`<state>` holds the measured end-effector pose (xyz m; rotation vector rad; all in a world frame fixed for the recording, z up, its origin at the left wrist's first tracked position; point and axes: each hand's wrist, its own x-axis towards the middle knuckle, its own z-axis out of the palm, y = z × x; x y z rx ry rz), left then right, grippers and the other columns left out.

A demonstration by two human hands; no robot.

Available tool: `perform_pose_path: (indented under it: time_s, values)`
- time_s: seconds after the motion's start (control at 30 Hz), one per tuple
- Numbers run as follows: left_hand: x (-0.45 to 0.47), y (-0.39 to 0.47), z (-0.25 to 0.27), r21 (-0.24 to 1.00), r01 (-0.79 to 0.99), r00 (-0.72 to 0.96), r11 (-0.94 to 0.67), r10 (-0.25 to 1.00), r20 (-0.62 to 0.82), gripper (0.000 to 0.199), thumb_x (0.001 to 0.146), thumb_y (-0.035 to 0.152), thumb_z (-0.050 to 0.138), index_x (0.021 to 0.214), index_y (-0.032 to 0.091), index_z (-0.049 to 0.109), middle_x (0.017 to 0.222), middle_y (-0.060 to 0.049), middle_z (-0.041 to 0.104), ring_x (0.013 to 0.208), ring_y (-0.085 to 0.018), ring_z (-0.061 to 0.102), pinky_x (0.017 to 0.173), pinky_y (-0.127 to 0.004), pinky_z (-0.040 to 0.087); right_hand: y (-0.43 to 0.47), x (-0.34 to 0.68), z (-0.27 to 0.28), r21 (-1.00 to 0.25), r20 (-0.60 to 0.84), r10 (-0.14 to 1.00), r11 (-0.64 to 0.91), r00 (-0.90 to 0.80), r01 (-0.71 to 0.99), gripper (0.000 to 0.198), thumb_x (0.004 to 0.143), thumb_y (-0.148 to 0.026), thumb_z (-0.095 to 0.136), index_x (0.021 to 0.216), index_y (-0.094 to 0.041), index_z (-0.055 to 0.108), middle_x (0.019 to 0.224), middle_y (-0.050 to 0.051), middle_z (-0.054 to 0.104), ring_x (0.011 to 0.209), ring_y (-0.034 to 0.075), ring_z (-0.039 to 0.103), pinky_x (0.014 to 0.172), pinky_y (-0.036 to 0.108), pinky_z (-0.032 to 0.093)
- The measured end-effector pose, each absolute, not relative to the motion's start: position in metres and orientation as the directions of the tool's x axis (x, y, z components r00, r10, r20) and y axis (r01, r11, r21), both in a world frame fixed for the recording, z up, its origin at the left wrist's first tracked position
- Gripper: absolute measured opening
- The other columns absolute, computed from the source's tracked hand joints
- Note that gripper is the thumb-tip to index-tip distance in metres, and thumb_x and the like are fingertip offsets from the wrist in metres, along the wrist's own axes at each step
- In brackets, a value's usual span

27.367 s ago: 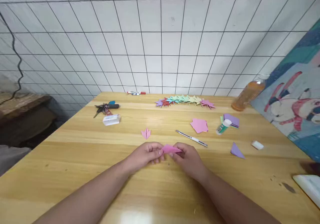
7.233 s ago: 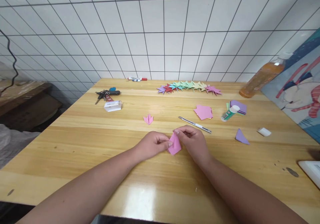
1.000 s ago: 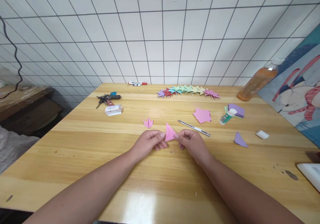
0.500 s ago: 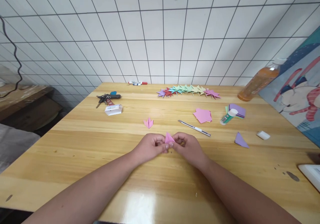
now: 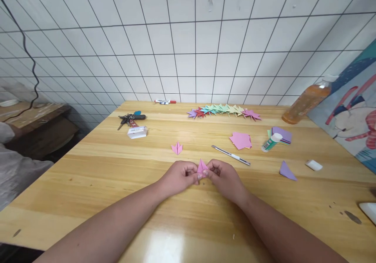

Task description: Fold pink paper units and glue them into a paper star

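Between my two hands is a small folded piece of pink paper (image 5: 202, 166), its pointed tip up and a crease running down its middle. My left hand (image 5: 179, 176) pinches it at the lower left. From the other side, the thumb and fingers of my right hand (image 5: 225, 177) close on its right edge. Just beyond my left hand lies a finished-looking pink folded paper piece (image 5: 177, 148) with three points. A slim craft knife (image 5: 230, 155) rests on the table beyond my right hand.
Pink paper sheets (image 5: 241, 140), a glue stick (image 5: 272, 142), a purple folded triangle (image 5: 288, 171) and an eraser (image 5: 314, 165) lie to the right. Farther back are a colourful folded-paper row (image 5: 223, 111), a bottle (image 5: 305, 101), keys (image 5: 131, 118), a small white box (image 5: 137, 132) and markers (image 5: 165, 102).
The view has shifted slightly, so everything sits a bit lower and farther right. Both hands keep hold of the pink paper, which now stands a little more upright.
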<state>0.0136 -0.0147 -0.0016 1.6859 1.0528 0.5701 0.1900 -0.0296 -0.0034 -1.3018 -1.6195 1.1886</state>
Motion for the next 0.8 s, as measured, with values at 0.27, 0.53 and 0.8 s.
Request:
perform_pose_path:
  time_s: [0.27, 0.53, 0.8]
  values:
    - [0.0135, -0.0153, 0.0008, 0.939, 0.343, 0.492, -0.026, 0.856, -0.156, 0.028, 0.076, 0.037, 0.057, 0.063, 0.013, 0.061, 0.064, -0.005, 0.066, 0.057, -0.012, 0.056, 0.055, -0.020, 0.040, -0.0292, 0.1880, -0.0034, -0.958, -0.023, 0.978, 0.037, -0.206, 0.283, 0.015, 0.073, -0.029, 0.057, 0.063, -0.018, 0.055, 0.056, -0.004, 0.051, 0.052, 0.010, 0.044, 0.051, 0.021, 0.035]
    - [0.0128, -0.0140, -0.0059, 0.933, 0.358, 0.480, -0.041, 0.865, -0.146, 0.025, 0.076, 0.036, 0.057, 0.066, 0.013, 0.062, 0.062, -0.003, 0.066, 0.057, -0.012, 0.056, 0.055, -0.020, 0.040, -0.0285, 0.1922, -0.0054, -0.955, 0.007, 0.965, 0.085, -0.263, 0.285, 0.024, 0.080, -0.036, 0.051, 0.066, -0.018, 0.057, 0.054, -0.004, 0.047, 0.051, 0.010, 0.044, 0.049, 0.020, 0.035]
    - [0.0090, -0.0117, -0.0050, 0.956, 0.291, 0.537, -0.045, 0.835, -0.124, 0.037, 0.084, 0.043, 0.045, 0.078, 0.012, 0.063, 0.075, -0.007, 0.068, 0.064, -0.012, 0.057, 0.059, -0.021, 0.043, -0.0269, 0.1953, -0.0071, -0.909, 0.089, 0.975, 0.163, -0.205, 0.383, 0.025, 0.084, -0.034, 0.046, 0.070, -0.017, 0.059, 0.061, -0.002, 0.053, 0.056, 0.010, 0.047, 0.053, 0.020, 0.035]
